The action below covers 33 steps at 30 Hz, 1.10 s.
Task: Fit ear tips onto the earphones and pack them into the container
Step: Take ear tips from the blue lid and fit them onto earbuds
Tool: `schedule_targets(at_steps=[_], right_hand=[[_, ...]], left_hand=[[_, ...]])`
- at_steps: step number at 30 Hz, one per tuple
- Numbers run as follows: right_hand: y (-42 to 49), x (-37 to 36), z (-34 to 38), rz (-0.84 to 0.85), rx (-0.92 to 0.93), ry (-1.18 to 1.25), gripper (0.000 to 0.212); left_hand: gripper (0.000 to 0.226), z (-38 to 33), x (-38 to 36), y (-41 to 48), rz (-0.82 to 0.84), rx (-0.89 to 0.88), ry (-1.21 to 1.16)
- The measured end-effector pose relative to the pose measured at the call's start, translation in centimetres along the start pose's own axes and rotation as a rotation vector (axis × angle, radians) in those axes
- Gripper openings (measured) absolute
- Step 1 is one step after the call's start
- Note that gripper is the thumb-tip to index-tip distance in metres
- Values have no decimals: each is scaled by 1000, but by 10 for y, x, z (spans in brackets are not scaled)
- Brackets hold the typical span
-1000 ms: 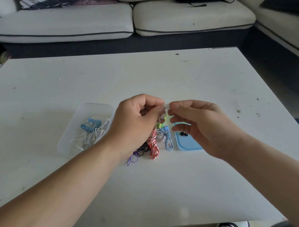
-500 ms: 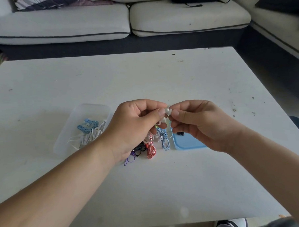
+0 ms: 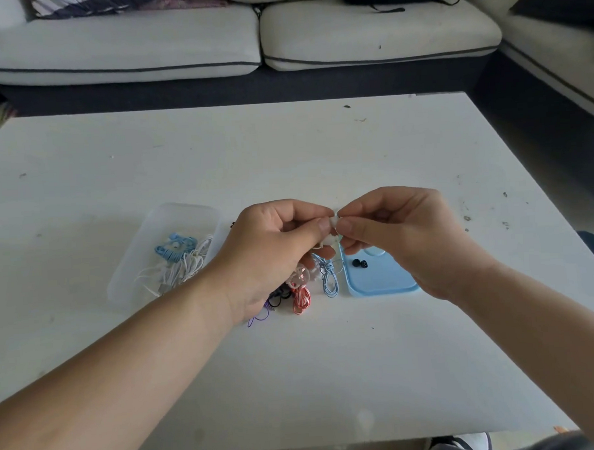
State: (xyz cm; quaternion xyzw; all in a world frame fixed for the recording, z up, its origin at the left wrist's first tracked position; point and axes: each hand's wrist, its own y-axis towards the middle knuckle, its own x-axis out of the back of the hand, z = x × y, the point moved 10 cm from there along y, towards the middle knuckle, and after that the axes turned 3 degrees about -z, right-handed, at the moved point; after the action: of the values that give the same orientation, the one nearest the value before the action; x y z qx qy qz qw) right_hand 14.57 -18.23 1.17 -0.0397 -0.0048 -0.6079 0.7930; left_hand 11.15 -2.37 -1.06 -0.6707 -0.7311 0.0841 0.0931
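- A pale sofa (image 3: 117,45) runs beyond the table at twelve o'clock.
- A white table (image 3: 286,157) carries everything.
- The left hand (image 3: 273,256) and right hand (image 3: 402,240) meet above the table's middle, both pinching one small white earphone (image 3: 333,220) between thumb and forefinger.
- A clear container (image 3: 182,212) lies at nine o'clock from the hands, with blue and white earphones (image 3: 178,260) coiled inside.
- A blue lid (image 3: 380,284) lies at five o'clock from the pinch.
- Red and striped earphone bundles (image 3: 300,296) lie at six o'clock.
- Two black ear tips (image 3: 358,263) sit on the lid.

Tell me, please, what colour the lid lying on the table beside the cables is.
The lid is light blue; the head view shows it best.
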Motion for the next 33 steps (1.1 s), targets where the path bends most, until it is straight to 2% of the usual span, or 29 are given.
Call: schedule_targets(at_steps=[3,5,8,11,14,19,25,29,33], right_hand=[[-1,-1,-2,-5,12,5,7],[-1,-3,-5,21,-29,90,6],[0,-7,-11,91,-112,250,16],[0,-9,-19,136,-176,308,20],[-1,-10,-23,158,-215,300,20],[0,-7,-21,138,-176,227,11],[0,-5,-20,114,-143,154,15],[0,-4,-20,67,-169,223,9],[-1,-5,-23,74,-227,264,14]], left_hand=[[10,4,-4,-2,17,54,-67],[10,3,-4,-2,16,49,-66],[10,0,-2,0,14,35,-70],[9,-2,-2,0,35,30,-72],[9,-2,-4,-2,57,19,-58],[11,-3,-5,-2,66,6,-61],[7,2,-7,-2,75,35,-66],[8,1,-3,0,41,28,-55],[6,-4,-1,1,13,-25,-21]])
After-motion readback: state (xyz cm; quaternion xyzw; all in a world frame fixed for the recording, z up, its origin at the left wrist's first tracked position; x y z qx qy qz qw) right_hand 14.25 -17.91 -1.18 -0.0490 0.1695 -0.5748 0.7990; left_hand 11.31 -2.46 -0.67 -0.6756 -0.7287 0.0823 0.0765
